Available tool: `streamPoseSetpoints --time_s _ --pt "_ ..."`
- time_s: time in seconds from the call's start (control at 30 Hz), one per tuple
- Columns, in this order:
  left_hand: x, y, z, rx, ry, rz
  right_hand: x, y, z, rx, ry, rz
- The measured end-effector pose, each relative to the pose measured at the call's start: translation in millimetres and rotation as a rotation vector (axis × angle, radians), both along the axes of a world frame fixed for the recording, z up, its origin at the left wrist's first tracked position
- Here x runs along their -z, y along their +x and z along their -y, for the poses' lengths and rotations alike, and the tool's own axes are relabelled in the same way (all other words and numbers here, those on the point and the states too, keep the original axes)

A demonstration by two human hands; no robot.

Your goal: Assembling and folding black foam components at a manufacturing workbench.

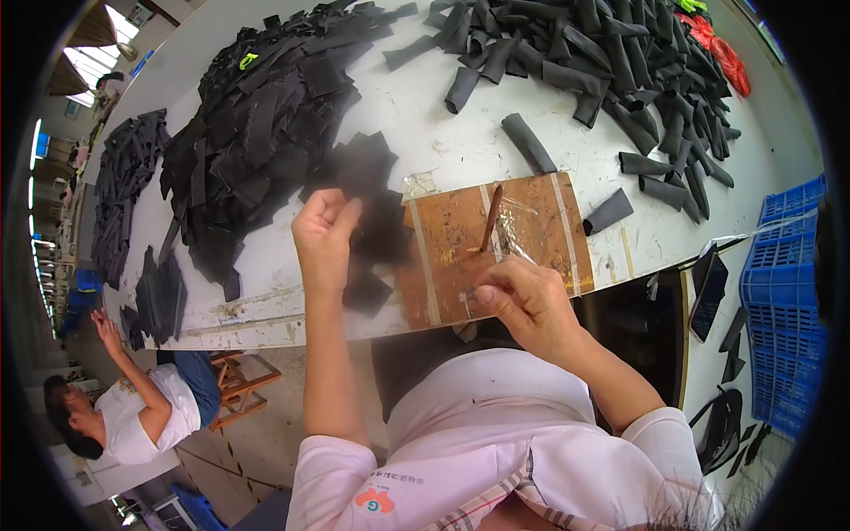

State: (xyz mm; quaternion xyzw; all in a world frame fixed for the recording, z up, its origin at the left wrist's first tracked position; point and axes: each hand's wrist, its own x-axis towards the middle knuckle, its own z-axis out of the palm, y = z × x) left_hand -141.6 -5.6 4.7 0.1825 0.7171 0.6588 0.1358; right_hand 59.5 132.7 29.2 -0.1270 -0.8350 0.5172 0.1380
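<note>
My left hand [326, 232] is closed, thumb against fingers, on a black fabric piece [382, 226]. That piece is blurred and hangs over the left edge of a brown board [452, 239]. A slim brown pointed stick [492, 217] rises from the board, between my two hands. At the board's front edge my right hand [531, 305] is curled, thumb and fingertips together just below the stick's foot. Whatever sits in that pinch, if anything, I cannot make out.
Flat black pieces [257, 133] are heaped on the white table [412, 115], left of the board. Rolled black tubes [575, 80] pile up at the far right, near a red plastic bag [722, 57]. Blue crates [784, 301] stand right. Another person [146, 403] sits at left.
</note>
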Motion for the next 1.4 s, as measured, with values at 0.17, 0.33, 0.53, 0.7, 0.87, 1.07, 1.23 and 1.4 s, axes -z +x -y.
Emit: streamPoseSetpoints --time_s 0.17,0.33,0.53,0.7,0.87,1.07,1.23,1.4 --pt "-36.2 72.2 6.0 0.239 -0.08 0.049 -10.9 -10.7 10.1 -0.017 -0.045 -0.114" --pt "-25.1 101.4 3.7 0.156 -0.084 -0.309 6.3 -10.6 28.4 0.002 -0.21 -0.187" --pt "-13.3 129.6 10.2 -0.14 0.03 0.104 19.5 -4.5 27.5 0.13 0.161 -0.191" --pt "-24.6 135.2 18.7 0.047 0.1 0.367 25.2 -0.2 25.7 0.158 0.368 -0.316" --pt "-24.6 134.3 19.7 0.072 0.136 0.589 26.2 2.5 23.3 0.102 0.644 -0.299" --pt "-17.6 133.1 14.6 0.016 -0.014 0.433 35.0 7.3 23.0 0.093 0.924 -0.39" --pt "-13.4 142.1 15.4 -0.028 -0.112 0.252 17.1 16.7 24.8 -0.006 0.44 -0.189" --pt "-17.1 147.1 15.0 0.057 -0.022 0.132 5.6 17.5 28.2 0.012 0.066 -0.176"
